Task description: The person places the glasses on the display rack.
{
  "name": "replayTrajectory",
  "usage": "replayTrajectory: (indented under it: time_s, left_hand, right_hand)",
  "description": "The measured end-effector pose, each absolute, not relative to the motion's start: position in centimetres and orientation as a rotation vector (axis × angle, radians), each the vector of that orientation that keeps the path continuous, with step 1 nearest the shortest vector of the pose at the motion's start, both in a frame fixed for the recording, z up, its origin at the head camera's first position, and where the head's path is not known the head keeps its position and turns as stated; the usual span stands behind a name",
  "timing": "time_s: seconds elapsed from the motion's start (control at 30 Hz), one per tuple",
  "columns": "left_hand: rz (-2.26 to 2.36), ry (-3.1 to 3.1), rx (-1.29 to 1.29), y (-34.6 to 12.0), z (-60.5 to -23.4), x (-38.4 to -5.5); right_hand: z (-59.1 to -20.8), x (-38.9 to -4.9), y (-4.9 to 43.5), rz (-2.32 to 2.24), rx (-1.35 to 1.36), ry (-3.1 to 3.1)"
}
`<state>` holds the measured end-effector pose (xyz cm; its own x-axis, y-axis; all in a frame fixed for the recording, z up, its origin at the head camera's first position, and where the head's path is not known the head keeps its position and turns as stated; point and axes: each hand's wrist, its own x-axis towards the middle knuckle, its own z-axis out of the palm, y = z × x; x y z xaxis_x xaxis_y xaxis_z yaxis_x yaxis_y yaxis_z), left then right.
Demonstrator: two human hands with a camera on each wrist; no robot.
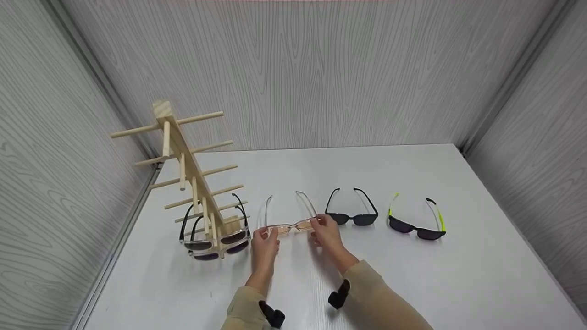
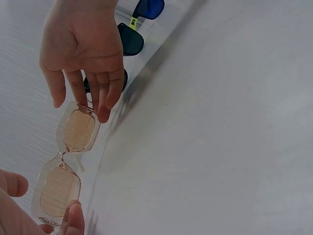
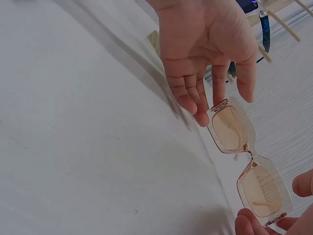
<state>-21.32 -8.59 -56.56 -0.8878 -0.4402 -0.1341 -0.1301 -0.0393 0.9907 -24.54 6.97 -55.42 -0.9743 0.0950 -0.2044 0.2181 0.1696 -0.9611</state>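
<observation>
A pair of glasses point(image 1: 290, 228) with a clear frame and pale orange lenses is held between both hands, its arms open and pointing away from me. My left hand point(image 1: 264, 250) grips the left end of the frame. At the other end, my right hand point(image 1: 328, 234) has its fingers at the hinge. The right wrist view shows the same glasses point(image 3: 248, 159) from the front, with curled fingertips at both outer edges. Whether the frame touches the table cannot be told. Close to the left hand stands a wooden glasses rack point(image 1: 192, 160).
Two pairs of glasses with dark lenses point(image 1: 238, 237) hang low on the rack. Right of my hands lie black sunglasses point(image 1: 364, 220), then dark sunglasses with neon-yellow arms point(image 1: 429, 234). The white table point(image 1: 458, 284) is bounded by grey wood-grain panels point(image 1: 293, 73).
</observation>
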Motion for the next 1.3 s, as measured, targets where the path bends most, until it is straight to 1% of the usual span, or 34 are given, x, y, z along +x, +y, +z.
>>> replayTrajectory:
  time_s: [0.43, 0.77, 1.3]
  left_hand:
    - [-2.198, -1.977, 0.744, -8.5, -56.1, -20.3]
    - [-2.228, -1.962, 0.764, -8.5, -56.1, -19.6]
    - [-2.219, -1.926, 0.715, -8.3, -55.3, -18.8]
  right_hand:
    - [-56.0, -24.2, 7.3, -2.000, 0.352, 2.360]
    - [-55.9, -23.5, 8.1, -1.969, 0.334, 2.378]
    - [-55.3, -22.4, 8.8, -2.111, 0.266, 2.346]
